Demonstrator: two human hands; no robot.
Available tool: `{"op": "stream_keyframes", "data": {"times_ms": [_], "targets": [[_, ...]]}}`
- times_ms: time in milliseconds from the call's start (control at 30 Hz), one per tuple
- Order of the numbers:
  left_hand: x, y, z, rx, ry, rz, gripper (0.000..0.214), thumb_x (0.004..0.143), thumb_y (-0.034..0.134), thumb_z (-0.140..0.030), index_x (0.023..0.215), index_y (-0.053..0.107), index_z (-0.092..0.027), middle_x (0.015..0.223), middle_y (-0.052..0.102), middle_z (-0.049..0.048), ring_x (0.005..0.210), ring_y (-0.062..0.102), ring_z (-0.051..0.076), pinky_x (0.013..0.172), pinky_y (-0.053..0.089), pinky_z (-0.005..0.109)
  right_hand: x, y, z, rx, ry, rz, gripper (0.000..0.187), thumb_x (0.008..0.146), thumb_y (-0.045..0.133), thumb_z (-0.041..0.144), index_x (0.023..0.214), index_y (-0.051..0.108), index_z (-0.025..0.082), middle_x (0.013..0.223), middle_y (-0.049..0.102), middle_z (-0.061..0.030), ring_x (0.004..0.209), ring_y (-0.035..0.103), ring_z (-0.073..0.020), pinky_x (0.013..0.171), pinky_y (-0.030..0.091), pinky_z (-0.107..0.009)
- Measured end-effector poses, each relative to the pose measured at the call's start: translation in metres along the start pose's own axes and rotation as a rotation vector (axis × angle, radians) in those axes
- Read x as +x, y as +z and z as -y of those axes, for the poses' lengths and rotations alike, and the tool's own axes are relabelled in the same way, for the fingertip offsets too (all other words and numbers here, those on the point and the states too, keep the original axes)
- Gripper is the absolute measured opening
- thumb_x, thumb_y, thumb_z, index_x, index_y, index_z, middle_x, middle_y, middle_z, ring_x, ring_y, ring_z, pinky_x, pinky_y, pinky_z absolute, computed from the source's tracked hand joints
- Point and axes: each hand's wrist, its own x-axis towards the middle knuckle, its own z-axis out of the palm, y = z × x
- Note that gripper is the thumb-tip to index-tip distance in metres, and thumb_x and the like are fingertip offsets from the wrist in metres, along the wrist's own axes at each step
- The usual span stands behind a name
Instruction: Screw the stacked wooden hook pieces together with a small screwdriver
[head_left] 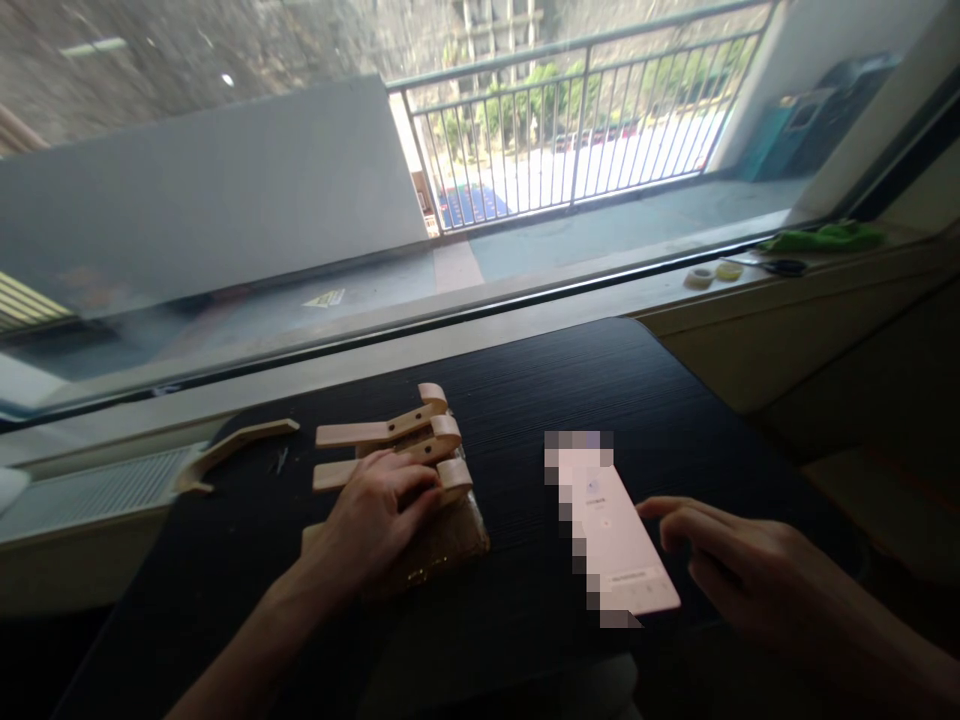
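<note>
My left hand [379,520] lies palm down on a bunch of light wooden curved pieces [397,435] that sit on a brownish pad or bag [450,545] on the black table [525,390]. Its fingers are curled over the wood, pressing it. My right hand [739,560] hovers at the right edge of a lit phone [611,530] lying flat on the table, fingers spread and loosely bent, holding nothing. One more wooden curved piece [236,448] lies apart at the table's left edge.
A small dark screw or clip [280,460] lies near the single wooden piece. Behind the table runs a window sill with tape rolls [712,273], scissors [784,267] and a green cloth [825,238]. A radiator grille [97,490] is at left.
</note>
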Motion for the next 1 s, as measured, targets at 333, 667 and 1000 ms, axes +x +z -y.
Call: {"op": "stream_keyframes", "data": {"times_ms": [333, 667, 1000], "targets": [[0.0, -0.002, -0.002, 0.011, 0.005, 0.007, 0.016, 0.086, 0.058, -0.025, 0.081, 0.073, -0.021, 0.088, 0.072, 0.004, 0.09, 0.061, 0.022, 0.09, 0.043, 0.039, -0.001, 0.002, 0.001, -0.007, -0.005, -0.028, 0.029, 0.078, 0.04, 0.004, 0.089, 0.054, 0.027, 0.112, 0.07, -0.0007, 0.079, 0.071, -0.0167, 0.064, 0.052, -0.027], [0.001, -0.005, -0.006, -0.015, 0.018, 0.007, 0.015, 0.086, 0.06, -0.023, 0.081, 0.074, -0.022, 0.09, 0.073, 0.0033, 0.09, 0.063, 0.021, 0.088, 0.043, 0.035, 0.021, -0.017, 0.013, -0.021, -0.004, -0.038, 0.032, 0.079, 0.04, 0.002, 0.092, 0.056, 0.026, 0.11, 0.07, -0.0007, 0.083, 0.069, -0.0155, 0.07, 0.051, -0.025], [-0.001, -0.006, -0.006, -0.097, 0.013, -0.015, 0.016, 0.084, 0.059, -0.022, 0.082, 0.075, -0.021, 0.093, 0.073, 0.0044, 0.09, 0.064, 0.022, 0.081, 0.045, 0.033, 0.063, -0.046, 0.029, 0.022, 0.187, -0.279, 0.019, 0.094, 0.043, 0.032, 0.1, 0.06, 0.025, 0.094, 0.071, -0.0027, 0.063, 0.062, -0.017, 0.059, 0.049, -0.03]]}}
